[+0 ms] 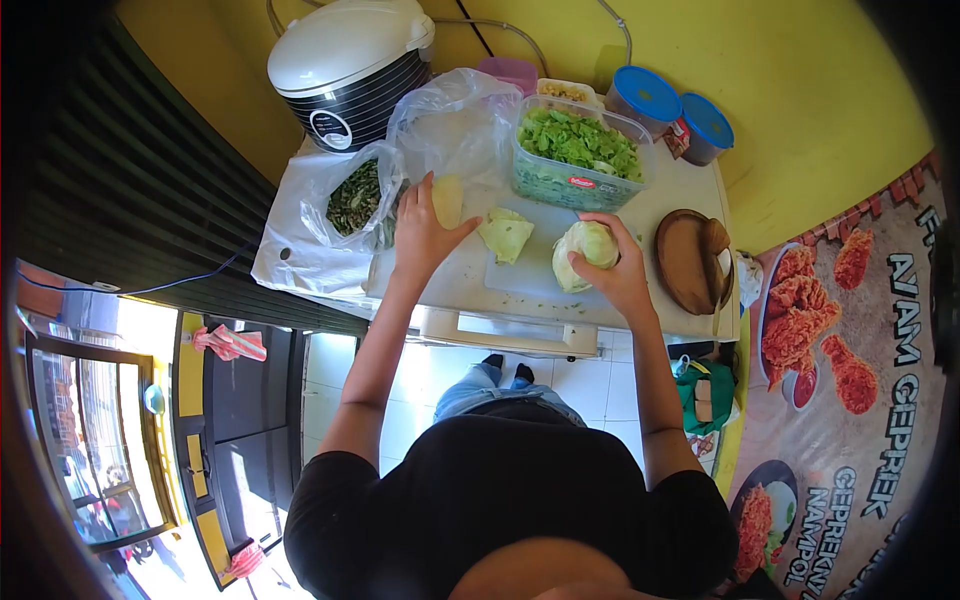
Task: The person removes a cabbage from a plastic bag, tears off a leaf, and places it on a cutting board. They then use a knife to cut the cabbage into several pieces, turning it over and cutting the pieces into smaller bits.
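Note:
My right hand (623,265) is wrapped around a pale green cabbage (580,248) over the white cutting board (515,275). Fingers spread and thumb pointing right, my left hand (425,232) hovers near a pale yellow-green leaf piece (448,198) on its far side. Between the two hands lies a loose cabbage leaf (507,236) on the board. Behind the cabbage stands a clear plastic container (580,178) filled with chopped green leaves.
A rice cooker (345,70) stands at the back left, with a plastic bag (455,120) and a bag of dark green leaves (355,198) by it. Blue-lidded tubs (647,95) sit at the back. To the right is a brown stone mortar (690,262) with a pestle.

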Available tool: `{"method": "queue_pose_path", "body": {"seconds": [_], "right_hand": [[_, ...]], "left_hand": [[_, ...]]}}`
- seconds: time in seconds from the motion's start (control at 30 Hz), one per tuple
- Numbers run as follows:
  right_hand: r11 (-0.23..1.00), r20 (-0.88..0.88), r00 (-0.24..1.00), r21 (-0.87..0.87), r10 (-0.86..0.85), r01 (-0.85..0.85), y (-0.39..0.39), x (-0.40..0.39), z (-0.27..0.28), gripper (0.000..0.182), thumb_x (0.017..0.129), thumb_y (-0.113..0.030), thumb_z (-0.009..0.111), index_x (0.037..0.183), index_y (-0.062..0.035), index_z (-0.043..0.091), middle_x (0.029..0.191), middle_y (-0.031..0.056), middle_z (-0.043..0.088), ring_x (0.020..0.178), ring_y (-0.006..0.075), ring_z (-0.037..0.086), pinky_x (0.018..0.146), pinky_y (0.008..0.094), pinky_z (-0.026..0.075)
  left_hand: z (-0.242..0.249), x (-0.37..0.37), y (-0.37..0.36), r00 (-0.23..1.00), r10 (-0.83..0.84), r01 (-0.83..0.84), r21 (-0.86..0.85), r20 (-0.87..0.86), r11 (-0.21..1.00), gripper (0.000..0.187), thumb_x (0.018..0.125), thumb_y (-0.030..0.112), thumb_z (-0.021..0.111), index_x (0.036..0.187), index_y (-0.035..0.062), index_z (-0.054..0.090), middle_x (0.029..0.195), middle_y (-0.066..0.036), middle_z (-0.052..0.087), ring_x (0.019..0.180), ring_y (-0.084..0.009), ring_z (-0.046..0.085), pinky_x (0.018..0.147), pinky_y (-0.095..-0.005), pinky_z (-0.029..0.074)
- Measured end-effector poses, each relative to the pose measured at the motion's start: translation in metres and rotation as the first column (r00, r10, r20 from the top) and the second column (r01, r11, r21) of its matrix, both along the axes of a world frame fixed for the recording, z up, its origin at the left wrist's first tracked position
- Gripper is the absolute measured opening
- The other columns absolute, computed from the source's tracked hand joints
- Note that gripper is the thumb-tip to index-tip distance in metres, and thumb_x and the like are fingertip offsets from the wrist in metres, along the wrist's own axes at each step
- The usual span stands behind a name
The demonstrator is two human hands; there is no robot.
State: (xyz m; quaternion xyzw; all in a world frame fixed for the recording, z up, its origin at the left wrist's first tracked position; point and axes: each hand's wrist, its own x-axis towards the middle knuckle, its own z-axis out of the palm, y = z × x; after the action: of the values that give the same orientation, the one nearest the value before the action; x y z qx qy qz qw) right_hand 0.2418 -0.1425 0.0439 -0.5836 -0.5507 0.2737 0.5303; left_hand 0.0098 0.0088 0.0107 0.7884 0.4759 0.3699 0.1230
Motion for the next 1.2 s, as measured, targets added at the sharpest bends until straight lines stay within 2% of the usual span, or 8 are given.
{"method": "queue_pose_path", "body": {"seconds": [0.1, 0.27, 0.5, 0.6, 0.8, 1.03, 1.1, 1.2], "right_hand": [[0.998, -0.032, 0.999, -0.054, -0.030, 0.028, 0.004, 0.003, 0.001, 0.045, 0.072, -0.011, 0.073, 0.112, -0.0079, 0.054, 0.104, 0.0086, 0.059, 0.096, 0.0184, 0.058, 0.084, 0.0317, 0.046], [1.000, 0.104, 0.994, -0.014, 0.013, -0.011, 0.007, -0.003, 0.005, 0.045, 0.070, -0.012, 0.073, 0.110, -0.0082, 0.052, 0.101, 0.0115, 0.057, 0.093, 0.0240, 0.057, 0.082, 0.0346, 0.046], [1.000, 0.363, 0.932, -0.010, -0.009, 0.014, 0.010, -0.016, 0.015, 0.047, 0.067, -0.012, 0.073, 0.109, -0.0078, 0.053, 0.102, 0.0133, 0.056, 0.095, 0.0288, 0.056, 0.084, 0.0373, 0.044], [1.000, 0.361, 0.933, -0.007, 0.005, -0.002, 0.012, -0.019, 0.017, 0.049, 0.066, -0.020, 0.074, 0.110, -0.0100, 0.054, 0.097, 0.0146, 0.054, 0.093, 0.0345, 0.053, 0.081, 0.0419, 0.043], [1.000, 0.334, 0.943, -0.011, 0.011, -0.008, 0.021, -0.012, 0.017, 0.045, 0.067, -0.013, 0.074, 0.109, -0.0079, 0.055, 0.099, 0.0120, 0.057, 0.091, 0.0268, 0.057, 0.082, 0.0355, 0.045], [1.000, 0.283, 0.959, -0.005, 0.008, -0.007, 0.035, -0.010, 0.018, 0.045, 0.068, -0.020, 0.074, 0.108, -0.0088, 0.056, 0.096, 0.0151, 0.057, 0.091, 0.0332, 0.056, 0.080, 0.0402, 0.045], [0.997, 0.283, 0.959, -0.082, 0.007, 0.017, 0.034, -0.009, 0.019, 0.042, 0.072, -0.014, 0.072, 0.110, -0.0068, 0.056, 0.094, 0.0102, 0.058, 0.086, 0.0201, 0.058, 0.077, 0.0318, 0.047], [0.996, 0.287, 0.958, -0.077, -0.013, 0.037, 0.036, -0.006, 0.016, 0.042, 0.073, -0.014, 0.072, 0.110, -0.0066, 0.055, 0.092, 0.0097, 0.058, 0.083, 0.0193, 0.058, 0.075, 0.0314, 0.048]], "left_hand": [[-0.012, 0.005, 0.002, 0.993, 0.074, -0.059, 0.160, -0.088, 0.985, 0.082, 0.060, 0.023, 0.082, 0.130, 0.0023, 0.044, 0.111, -0.020, 0.058, 0.110, -0.0391, 0.053, 0.091, -0.0413, 0.046], [0.001, 0.012, 0.013, 0.927, 0.194, -0.234, -0.089, -0.321, 0.968, 0.090, 0.052, 0.021, 0.085, 0.130, 0.0050, 0.043, 0.104, -0.019, 0.059, 0.103, -0.0379, 0.056, 0.089, -0.0417, 0.048], [0.016, 0.001, 0.008, 0.947, 0.060, -0.143, -0.247, -0.315, 0.958, 0.084, 0.051, 0.017, 0.082, 0.128, 0.0169, 0.049, 0.102, -0.015, 0.060, 0.100, -0.0343, 0.058, 0.085, -0.0402, 0.050], [0.001, -0.009, -0.006, 0.977, -0.127, 0.132, 0.015, -0.169, 0.991, 0.088, 0.053, 0.013, 0.078, 0.135, 0.0185, 0.044, 0.108, -0.014, 0.056, 0.101, -0.0339, 0.056, 0.087, -0.0408, 0.049], [0.030, -0.015, -0.003, 0.967, -0.253, 0.250, 0.078, 0.029, 0.965, 0.086, 0.056, 0.013, 0.076, 0.136, 0.0183, 0.044, 0.109, -0.015, 0.054, 0.103, -0.0338, 0.054, 0.090, -0.0412, 0.047], [0.072, 0.023, 0.064, 0.973, -0.231, 0.220, 0.363, -0.013, 0.906, 0.080, 0.060, 0.013, 0.077, 0.133, 0.0180, 0.047, 0.128, -0.013, 0.048, 0.111, -0.0341, 0.052, 0.093, -0.0416, 0.047], [0.073, 0.028, 0.078, 0.970, -0.225, 0.243, 0.433, -0.094, 0.868, 0.079, 0.061, 0.012, 0.077, 0.134, 0.0196, 0.047, 0.134, -0.010, 0.042, 0.116, -0.0333, 0.048, 0.095, -0.0417, 0.045], [0.058, 0.033, 0.088, 0.951, -0.241, 0.300, 0.392, -0.194, 0.870, 0.077, 0.063, 0.011, 0.076, 0.134, 0.0201, 0.047, 0.136, -0.010, 0.041, 0.119, -0.0330, 0.046, 0.097, -0.0424, 0.044]]}}
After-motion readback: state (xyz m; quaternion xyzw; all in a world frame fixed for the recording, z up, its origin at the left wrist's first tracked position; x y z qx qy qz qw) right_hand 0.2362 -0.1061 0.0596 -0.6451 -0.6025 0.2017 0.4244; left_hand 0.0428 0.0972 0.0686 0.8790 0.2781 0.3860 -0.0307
